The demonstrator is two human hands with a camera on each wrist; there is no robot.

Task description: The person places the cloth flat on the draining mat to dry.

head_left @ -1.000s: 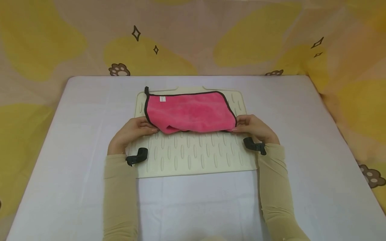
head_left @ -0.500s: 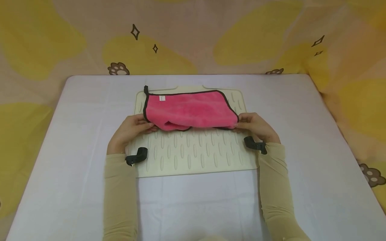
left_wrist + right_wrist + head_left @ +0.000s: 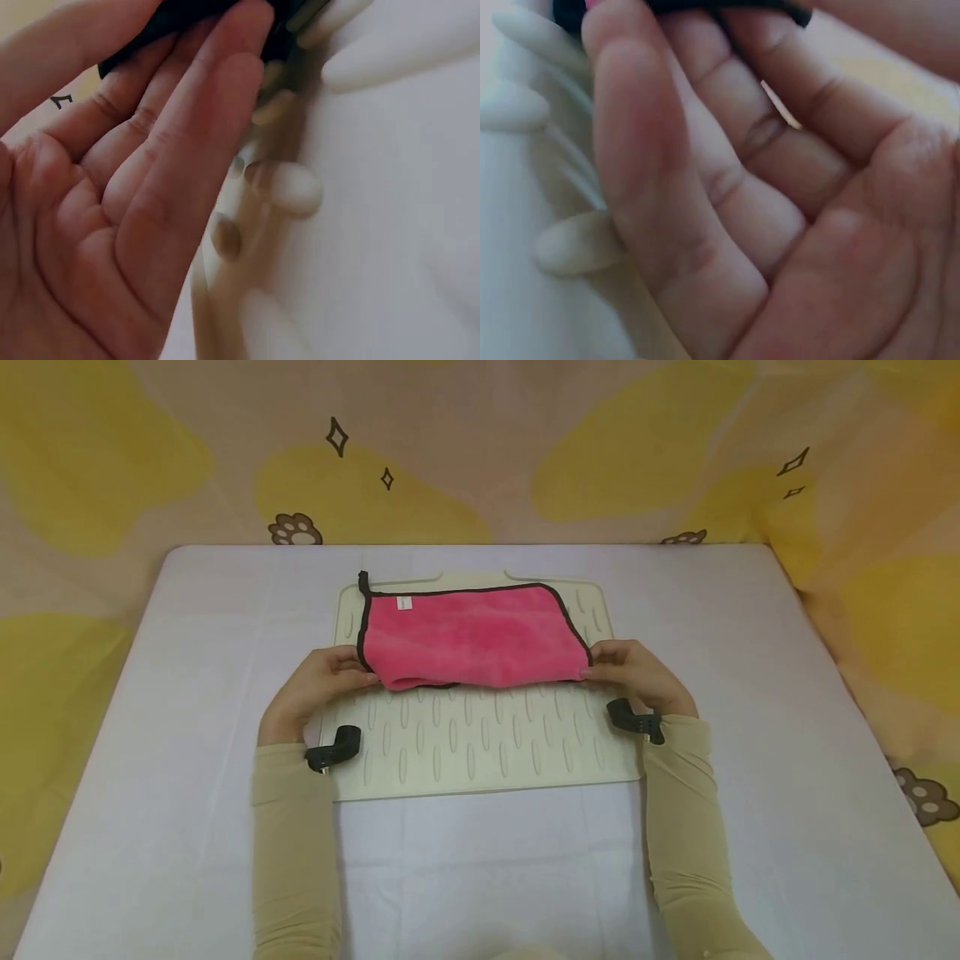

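Note:
A pink towel [image 3: 472, 635] with dark piping, a small white label and a black hanging loop at its far left corner lies folded over a cream ribbed mat [image 3: 487, 743]. My left hand [image 3: 318, 681] pinches the towel's near left corner between thumb and fingers. At the near right corner, my right hand [image 3: 630, 672] pinches it the same way. In the left wrist view, the fingers [image 3: 180, 157] reach up to a dark edge of cloth. The right wrist view shows the fingers [image 3: 652, 150] under the black piping, with a speck of pink above.
The mat rests on a table [image 3: 187, 693] covered in white cloth. A patterned yellow and beige curtain [image 3: 480, 452] stands behind it and along the sides. Black wrist cameras [image 3: 341, 747] are strapped to both sleeved forearms.
The towel's near edge has shifted slightly, and its fold at the near left looks flatter. My left forearm has moved a little to the left; the right hand has barely moved.

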